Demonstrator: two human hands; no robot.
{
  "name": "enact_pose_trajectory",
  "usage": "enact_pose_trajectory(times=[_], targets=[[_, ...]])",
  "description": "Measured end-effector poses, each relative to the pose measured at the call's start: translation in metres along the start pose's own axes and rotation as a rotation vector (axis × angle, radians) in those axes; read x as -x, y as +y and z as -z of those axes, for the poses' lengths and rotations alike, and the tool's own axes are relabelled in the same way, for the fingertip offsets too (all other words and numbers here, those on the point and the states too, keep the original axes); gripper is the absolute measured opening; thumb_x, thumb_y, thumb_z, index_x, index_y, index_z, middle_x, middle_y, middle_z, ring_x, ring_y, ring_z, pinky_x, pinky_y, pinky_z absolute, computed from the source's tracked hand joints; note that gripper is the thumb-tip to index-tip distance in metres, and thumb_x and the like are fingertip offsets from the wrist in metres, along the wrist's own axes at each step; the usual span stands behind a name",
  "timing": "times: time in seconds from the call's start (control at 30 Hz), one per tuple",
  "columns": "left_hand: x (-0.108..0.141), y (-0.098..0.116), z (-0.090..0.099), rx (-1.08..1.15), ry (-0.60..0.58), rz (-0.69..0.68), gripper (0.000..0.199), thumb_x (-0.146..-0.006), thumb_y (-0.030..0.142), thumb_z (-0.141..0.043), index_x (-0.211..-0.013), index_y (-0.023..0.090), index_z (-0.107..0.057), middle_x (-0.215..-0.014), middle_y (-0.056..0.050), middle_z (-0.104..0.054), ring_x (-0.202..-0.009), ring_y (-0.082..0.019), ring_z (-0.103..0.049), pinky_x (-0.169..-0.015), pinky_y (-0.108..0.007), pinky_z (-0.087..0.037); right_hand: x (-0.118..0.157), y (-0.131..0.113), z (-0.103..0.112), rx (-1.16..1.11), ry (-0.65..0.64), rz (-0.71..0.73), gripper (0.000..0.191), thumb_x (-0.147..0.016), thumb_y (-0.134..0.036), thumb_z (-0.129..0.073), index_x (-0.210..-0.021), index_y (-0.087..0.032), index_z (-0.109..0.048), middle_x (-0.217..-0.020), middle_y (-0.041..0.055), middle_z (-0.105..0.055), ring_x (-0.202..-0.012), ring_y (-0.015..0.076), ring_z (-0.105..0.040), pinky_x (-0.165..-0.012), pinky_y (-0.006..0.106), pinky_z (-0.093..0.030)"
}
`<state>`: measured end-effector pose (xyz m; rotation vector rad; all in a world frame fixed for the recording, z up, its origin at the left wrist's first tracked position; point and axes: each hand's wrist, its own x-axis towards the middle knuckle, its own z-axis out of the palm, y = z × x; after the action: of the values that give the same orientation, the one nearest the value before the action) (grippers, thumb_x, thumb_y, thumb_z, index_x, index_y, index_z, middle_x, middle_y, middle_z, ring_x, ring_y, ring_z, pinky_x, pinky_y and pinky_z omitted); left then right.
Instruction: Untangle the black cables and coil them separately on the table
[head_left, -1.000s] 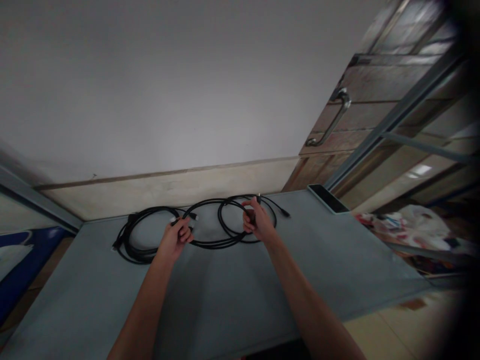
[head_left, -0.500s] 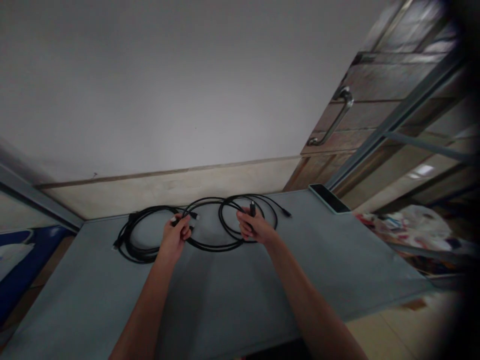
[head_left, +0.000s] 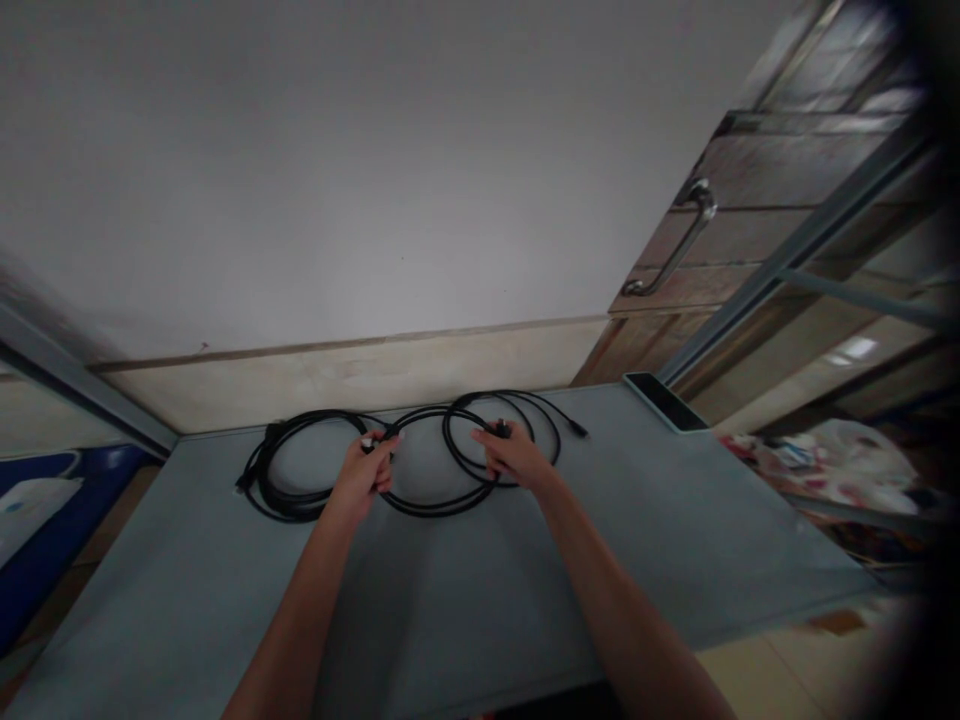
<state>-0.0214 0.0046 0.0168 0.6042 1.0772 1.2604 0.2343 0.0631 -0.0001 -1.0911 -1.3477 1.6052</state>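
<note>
A looped black cable spans the gap between my two hands above the grey table. My left hand is closed around its left side, with a plug end showing by the thumb. On the loop's right side, my right hand grips the cable, and a dark connector pokes up past the fingers. Left of my left hand lies a thicker coil of black cable. Another coiled black cable lies behind my right hand, its plug pointing right. The fingers hide parts of the held cable.
The grey table runs along a pale wall. A phone-like device with a dark face lies at its back right edge. Beyond are a wooden door with a metal handle and plastic bags. Something blue stands at left.
My hands have come slightly closer together, the left one shifting right. The held loop hangs a little rounder, and the connector at my right hand now tilts down more. The view has shifted slightly.
</note>
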Motion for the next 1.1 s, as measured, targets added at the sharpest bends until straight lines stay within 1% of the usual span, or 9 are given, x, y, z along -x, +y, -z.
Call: enact_pose_trajectory(times=[0.13, 0.2, 0.33, 0.4, 0.47, 0.57, 0.73, 0.9, 1.1], targets=[[0.003, 0.0, -0.002, -0.022, -0.066, 0.072, 0.044, -0.067, 0.035, -0.08, -0.079, 0.024, -0.039, -0.043, 0.015, -0.024, -0.034, -0.003, -0.017, -0.036, -0.018, -0.013, -0.001, 0.001, 0.0, 0.143, 0.012, 0.046, 0.047, -0.077, -0.051, -0.07, -0.051, -0.018, -0.05, -0.043, 0.0006, -0.053, -0.041, 0.0116, -0.052, -0.045, 0.024, -0.044], [0.004, 0.0, -0.002, -0.048, -0.064, 0.091, 0.047, -0.067, 0.036, -0.081, -0.077, 0.024, -0.037, -0.043, 0.015, -0.024, -0.034, -0.003, -0.016, -0.036, -0.018, -0.01, -0.003, 0.002, 0.001, 0.215, 0.071, 0.092, 0.043, -0.077, -0.049, -0.071, -0.052, -0.019, -0.053, -0.043, 0.0002, -0.053, -0.041, 0.0113, -0.049, -0.043, 0.024, -0.039], [0.002, -0.003, -0.003, -0.083, -0.005, 0.09, 0.047, -0.066, 0.039, -0.081, -0.082, 0.024, -0.039, -0.045, 0.016, -0.024, -0.034, -0.002, -0.016, -0.037, -0.017, -0.009, -0.007, 0.003, 0.001, 0.311, 0.259, 0.227, 0.042, -0.069, -0.04, -0.077, -0.048, -0.022, -0.045, -0.039, -0.0047, -0.04, -0.041, 0.0097, -0.035, -0.039, 0.024, -0.027], [0.0, -0.005, -0.004, -0.06, 0.006, 0.045, 0.046, -0.065, 0.038, -0.081, -0.087, 0.023, -0.043, -0.047, 0.015, -0.027, -0.035, -0.002, -0.02, -0.038, -0.017, -0.011, -0.008, 0.004, 0.001, 0.335, 0.275, 0.25, 0.042, -0.07, -0.038, -0.076, -0.048, -0.022, -0.044, -0.041, -0.0047, -0.038, -0.042, 0.0095, -0.032, -0.039, 0.024, -0.024], [-0.002, -0.007, -0.005, -0.003, -0.011, -0.015, 0.046, -0.065, 0.036, -0.081, -0.092, 0.023, -0.046, -0.05, 0.013, -0.035, -0.037, -0.003, -0.028, -0.039, -0.016, -0.016, -0.009, 0.006, 0.002, 0.347, 0.273, 0.213, 0.041, -0.073, -0.039, -0.073, -0.048, -0.022, -0.044, -0.042, -0.0041, -0.038, -0.042, 0.0097, -0.033, -0.039, 0.024, -0.025], [-0.006, -0.012, -0.007, 0.098, -0.011, -0.076, 0.045, -0.066, 0.033, -0.078, -0.097, 0.022, -0.048, -0.06, 0.008, -0.052, -0.045, -0.006, -0.044, -0.042, -0.018, -0.027, -0.009, 0.008, 0.003, 0.237, 0.254, 0.112, 0.042, -0.076, -0.043, -0.07, -0.052, -0.022, -0.043, -0.042, -0.0036, -0.04, -0.039, 0.01, -0.035, -0.038, 0.025, -0.029], [-0.006, -0.022, -0.014, 0.169, 0.103, -0.144, 0.054, -0.067, 0.035, -0.076, -0.11, 0.025, -0.045, -0.085, -0.001, -0.069, -0.065, -0.013, -0.064, -0.056, -0.023, -0.045, -0.008, 0.007, 0.0, -0.14, 0.175, 0.014, 0.045, -0.074, -0.047, -0.072, -0.057, -0.022, -0.039, -0.043, -0.006, -0.035, -0.037, 0.0082, -0.032, -0.034, 0.024, -0.03], [-0.006, -0.026, -0.016, 0.168, 0.071, -0.13, 0.055, -0.073, 0.048, -0.072, -0.114, 0.026, -0.044, -0.098, -0.005, -0.071, -0.075, -0.018, -0.069, -0.061, -0.027, -0.049, -0.005, -0.001, -0.001, -0.308, 0.094, 0.021, 0.047, -0.075, -0.044, -0.072, -0.056, -0.022, -0.036, -0.045, -0.0066, -0.031, -0.038, 0.0077, -0.03, -0.034, 0.023, -0.034], [-0.011, -0.03, -0.011, 0.086, 0.094, -0.117, 0.045, -0.079, 0.046, -0.065, -0.112, 0.023, -0.045, -0.093, -0.007, -0.072, -0.07, -0.02, -0.07, -0.055, -0.027, -0.049, -0.003, -0.002, 0.002, -0.259, 0.094, 0.059, 0.049, -0.079, -0.047, -0.069, -0.052, -0.022, -0.036, -0.045, -0.0053, -0.033, -0.038, 0.0098, -0.038, -0.038, 0.026, -0.043]])
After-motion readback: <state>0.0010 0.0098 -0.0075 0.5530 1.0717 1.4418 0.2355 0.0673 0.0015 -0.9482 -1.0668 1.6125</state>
